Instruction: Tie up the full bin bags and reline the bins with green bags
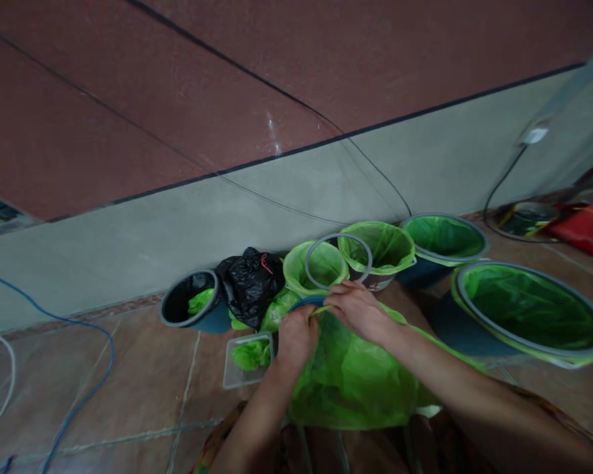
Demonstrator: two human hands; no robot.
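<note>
A translucent green plastic bag (360, 375) hangs over a bin whose blue rim (304, 303) shows just past my hands. My left hand (295, 334) is closed on the bag's edge at the rim. Beside it, my right hand (353, 308) pinches the same edge, its fingers bent. A thin grey ring (369, 255) is just beyond my right fingertips, in front of two green-lined buckets; whether the hand touches it I cannot tell. The bag spreads toward me between my forearms and hides most of the bin.
Behind stand a green-lined bucket (294, 270) and another lined bucket (393, 243). Lined bins (445, 217) (474, 329) stand right. A black bag (250, 283), a dark-lined bin (165, 319) and a clear tray (234, 375) with green plastic are left. A blue cable (111, 352) crosses the tiles.
</note>
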